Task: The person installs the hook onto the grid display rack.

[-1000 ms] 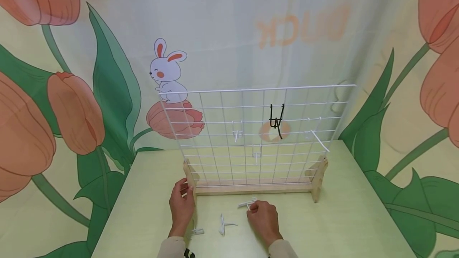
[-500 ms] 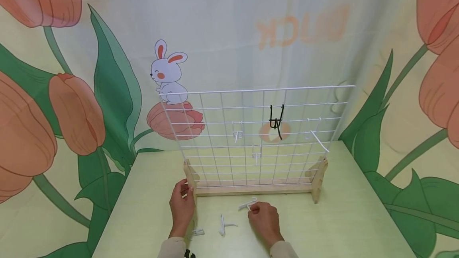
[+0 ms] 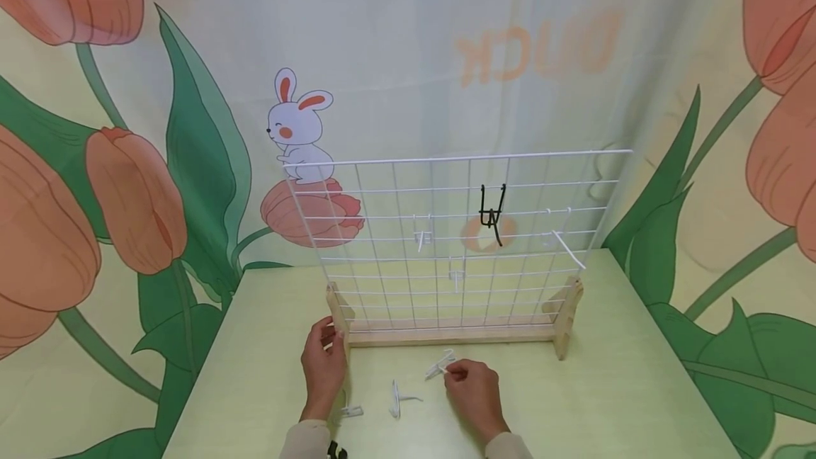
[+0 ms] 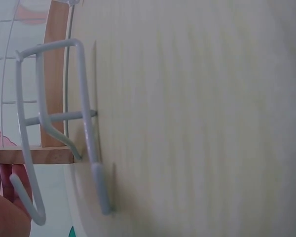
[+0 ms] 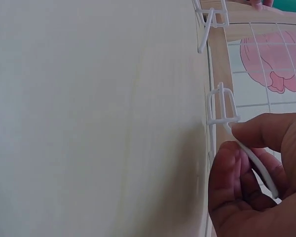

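Two hands work at the near edge of a pale green table (image 3: pixel 268 346). Furthest left, the left hand (image 3: pixel 323 367) curls its fingers round the wooden foot (image 3: pixel 338 317) of a wire grid (image 3: pixel 446 239), seemingly to steady it. Between the hands, two loose white hooks (image 3: pixel 400 399) lie flat on the table. To the right, the right hand (image 3: pixel 472 392) pinches another white hook (image 5: pixel 224 113) by its long prong, lifted just clear of the tabletop. Four hooks already hang on the grid, among them a black hook (image 3: pixel 492 212).
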Tool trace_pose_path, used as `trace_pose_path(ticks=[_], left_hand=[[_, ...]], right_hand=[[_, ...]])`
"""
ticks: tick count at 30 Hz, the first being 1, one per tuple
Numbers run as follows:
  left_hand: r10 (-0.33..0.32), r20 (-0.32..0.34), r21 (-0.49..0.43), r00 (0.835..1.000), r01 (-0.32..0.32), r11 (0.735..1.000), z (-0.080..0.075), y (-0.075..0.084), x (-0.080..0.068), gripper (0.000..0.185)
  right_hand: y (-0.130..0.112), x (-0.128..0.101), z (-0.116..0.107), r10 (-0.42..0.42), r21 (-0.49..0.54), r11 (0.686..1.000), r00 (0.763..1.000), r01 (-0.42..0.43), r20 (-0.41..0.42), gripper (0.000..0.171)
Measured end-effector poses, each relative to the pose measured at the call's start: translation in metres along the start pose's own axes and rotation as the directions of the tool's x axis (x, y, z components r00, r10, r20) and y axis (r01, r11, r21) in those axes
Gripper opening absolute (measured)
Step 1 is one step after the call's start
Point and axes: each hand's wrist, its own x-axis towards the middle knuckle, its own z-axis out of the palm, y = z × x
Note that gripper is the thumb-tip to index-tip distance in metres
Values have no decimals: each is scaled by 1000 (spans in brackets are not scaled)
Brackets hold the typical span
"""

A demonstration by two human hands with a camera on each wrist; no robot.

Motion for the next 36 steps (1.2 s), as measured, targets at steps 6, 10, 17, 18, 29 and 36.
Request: trace_pose_path(ticks=[6, 10, 17, 18, 29, 36], left_hand=[[-3, 4, -6, 1000, 3, 1000, 1, 1, 2, 34], [4, -3, -1, 1000, -4, 1000, 2, 0, 3, 34], [14, -11, 0, 1000, -14, 1000, 3, 0, 4, 33], [13, -12, -3, 1000, -13, 1000, 3, 0, 4, 33], [-11, -1, -4, 1000, 11, 1000, 1, -2, 0, 33], [-18, 10, -10, 1000, 18, 1000, 0, 0, -1, 34]], right_hand=[[-2, 2, -3, 22, 24, 999, 999, -21, -28, 7], [-5, 3, -5, 22, 47, 999, 998, -18, -67, 8], [-10, 4, -8, -21, 101, 994, 993, 34, -120, 8], [-10, 4, -9, -30, 109, 993, 991, 44, -130, 9], [-31, -5, -18, -143, 255, 944, 958, 207, -249, 15], [-61, -10, -29, -321, 255, 871, 880, 419, -351, 18]])
